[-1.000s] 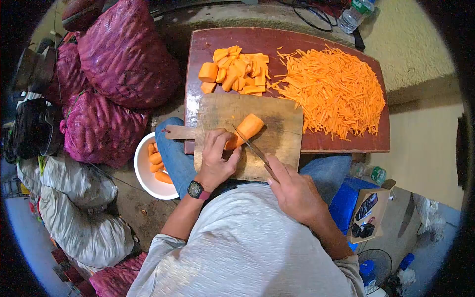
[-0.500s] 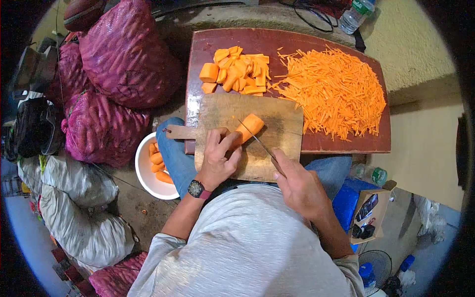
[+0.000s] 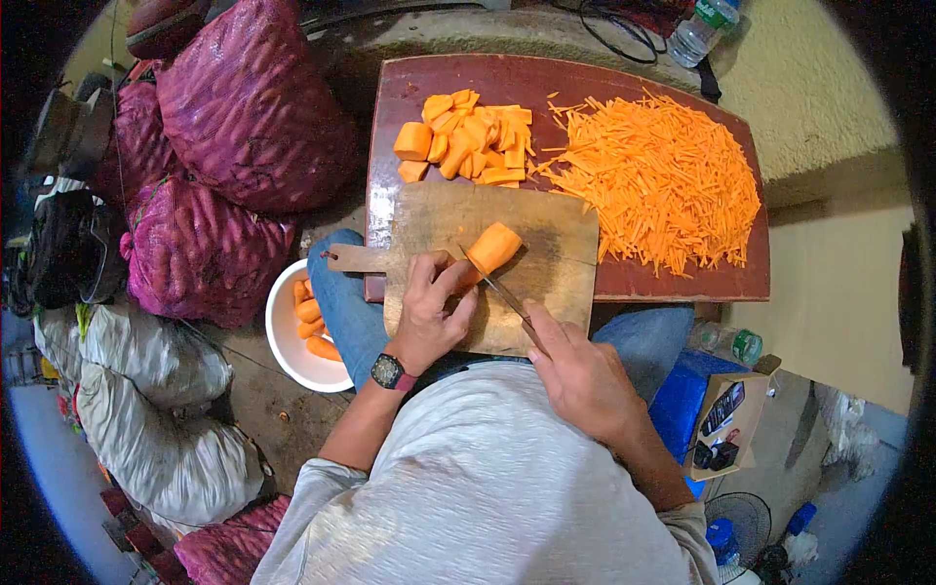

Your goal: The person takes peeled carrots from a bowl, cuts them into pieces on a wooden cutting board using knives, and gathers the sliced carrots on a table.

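A peeled carrot (image 3: 494,248) lies slantwise on the wooden cutting board (image 3: 551,278). My left hand (image 3: 436,302) is closed on its lower end, fingers curled and partly hiding it. In my right hand (image 3: 580,375) is the handle of a knife (image 3: 506,297). The blade crosses the carrot just above my left fingertips; I cannot tell how deep it sits. Cut carrot chunks (image 3: 466,138) lie beyond the board, and a wide heap of carrot strips (image 3: 663,185) is to the right.
The board rests on a dark red table (image 3: 682,285) and my lap. A white basin (image 3: 281,343) with carrots stands at my left, near full pink mesh sacks (image 3: 244,117) and white sacks (image 3: 161,439). A plastic bottle (image 3: 694,39) is at the back; a cardboard box (image 3: 726,429) stands right.
My right hand and the knife have shifted left and slightly down along the carrot, closer to my left fingers. My left hand and the carrot have hardly moved.
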Motion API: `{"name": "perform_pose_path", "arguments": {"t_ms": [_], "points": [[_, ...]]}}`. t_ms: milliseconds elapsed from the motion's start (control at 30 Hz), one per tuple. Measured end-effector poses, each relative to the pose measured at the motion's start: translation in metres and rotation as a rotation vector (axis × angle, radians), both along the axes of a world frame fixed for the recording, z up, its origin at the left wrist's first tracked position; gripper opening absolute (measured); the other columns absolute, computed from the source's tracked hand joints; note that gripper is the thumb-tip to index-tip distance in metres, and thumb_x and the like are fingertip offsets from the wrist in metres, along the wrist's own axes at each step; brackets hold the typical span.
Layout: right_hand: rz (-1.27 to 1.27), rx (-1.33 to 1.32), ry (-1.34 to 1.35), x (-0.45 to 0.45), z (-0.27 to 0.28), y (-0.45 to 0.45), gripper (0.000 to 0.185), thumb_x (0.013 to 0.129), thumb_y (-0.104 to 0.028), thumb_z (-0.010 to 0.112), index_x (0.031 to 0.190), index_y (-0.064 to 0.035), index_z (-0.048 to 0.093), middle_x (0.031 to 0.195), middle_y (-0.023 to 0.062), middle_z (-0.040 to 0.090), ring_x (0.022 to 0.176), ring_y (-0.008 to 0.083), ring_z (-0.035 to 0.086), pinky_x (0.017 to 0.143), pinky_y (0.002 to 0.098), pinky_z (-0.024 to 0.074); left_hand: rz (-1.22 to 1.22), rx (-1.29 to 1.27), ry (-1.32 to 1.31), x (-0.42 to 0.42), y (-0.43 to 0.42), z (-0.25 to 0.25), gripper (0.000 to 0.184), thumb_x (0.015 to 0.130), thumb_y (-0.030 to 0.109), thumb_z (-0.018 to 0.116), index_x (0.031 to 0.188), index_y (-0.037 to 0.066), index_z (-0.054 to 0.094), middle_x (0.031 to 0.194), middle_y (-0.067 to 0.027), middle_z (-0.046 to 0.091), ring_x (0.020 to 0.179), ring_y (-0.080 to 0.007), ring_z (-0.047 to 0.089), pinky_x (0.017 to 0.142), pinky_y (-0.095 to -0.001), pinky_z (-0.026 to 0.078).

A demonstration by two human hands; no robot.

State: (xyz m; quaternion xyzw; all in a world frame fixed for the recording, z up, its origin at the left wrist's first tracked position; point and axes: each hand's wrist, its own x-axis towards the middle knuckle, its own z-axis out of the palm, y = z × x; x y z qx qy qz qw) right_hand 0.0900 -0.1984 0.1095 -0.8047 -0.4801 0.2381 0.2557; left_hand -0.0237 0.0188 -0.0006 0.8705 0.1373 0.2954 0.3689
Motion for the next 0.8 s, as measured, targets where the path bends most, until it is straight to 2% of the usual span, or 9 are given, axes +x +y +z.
{"name": "perform_pose_path", "arguments": {"t_ms": [167, 367, 433, 567, 633, 800], "points": [[0.008, 0.022, 0.005, 0.0, 0.002, 0.001, 0.055, 0.107, -0.019, 0.064, 0.156, -0.0035, 0.045, 0.11, 0.0269, 0.072, 0.086, 0.0478, 0.075, 0.07, 0.0565, 0.0626, -0.001, -0.005, 0.004, 0.0, -0.001, 0.003, 0.037, 0.082, -0.001, 0.08, 0.118, 0.0, 0.071, 0.11, -0.0179, 0.06, 0.1, -0.0375, 0.061, 0.087, -0.0465, 0.053], [0.035, -0.139, -0.001, 0.0, 0.01, 0.008, 0.051, 0.108, -0.021, 0.062, 0.153, -0.0044, 0.046, 0.108, 0.0278, 0.072, 0.089, 0.0482, 0.075, 0.071, 0.0569, 0.0626, 0.0, 0.024, 0.011, 0.001, 0.0, 0.003, 0.035, 0.084, 0.0, 0.081, 0.117, 0.0, 0.07, 0.111, -0.0184, 0.06, 0.102, -0.0389, 0.06, 0.089, -0.0472, 0.052], [-0.021, -0.17, 0.115, 0.0, 0.014, 0.007, 0.049, 0.107, -0.017, 0.062, 0.153, -0.0072, 0.048, 0.124, 0.0281, 0.07, 0.109, 0.0494, 0.071, 0.087, 0.0566, 0.0598, -0.016, 0.034, 0.039, 0.002, 0.0, 0.006, 0.036, 0.084, 0.0, 0.081, 0.118, 0.0, 0.07, 0.111, -0.0188, 0.06, 0.103, -0.0394, 0.06, 0.09, -0.0471, 0.052], [-0.053, -0.252, 0.19, 0.002, 0.025, 0.012, 0.049, 0.107, -0.016, 0.062, 0.153, -0.0067, 0.048, 0.126, 0.0278, 0.07, 0.111, 0.0493, 0.071, 0.088, 0.0564, 0.0594, -0.029, 0.032, 0.044, 0.0, 0.002, 0.005, 0.037, 0.084, 0.0, 0.081, 0.119, 0.0, 0.07, 0.111, -0.019, 0.059, 0.103, -0.0396, 0.059, 0.09, -0.0471, 0.052], [-0.066, -0.271, 0.188, 0.003, 0.025, 0.014, 0.049, 0.107, -0.016, 0.062, 0.153, -0.0058, 0.048, 0.128, 0.0284, 0.07, 0.113, 0.0495, 0.07, 0.09, 0.0558, 0.0591, -0.036, 0.033, 0.09, -0.001, 0.002, 0.003, 0.042, 0.08, 0.001, 0.08, 0.121, -0.003, 0.07, 0.122, -0.0228, 0.062, 0.11, -0.0423, 0.061, 0.095, -0.049, 0.054], [-0.043, -0.278, 0.181, 0.005, 0.025, 0.018, 0.049, 0.107, -0.016, 0.061, 0.152, -0.0052, 0.047, 0.127, 0.0297, 0.07, 0.113, 0.0509, 0.069, 0.09, 0.0566, 0.0587, -0.037, 0.046, 0.068, -0.001, 0.002, 0.001, 0.044, 0.081, 0.0, 0.081, 0.123, -0.003, 0.069, 0.122, -0.0224, 0.062, 0.109, -0.0428, 0.061, 0.093, -0.0494, 0.053]]}}
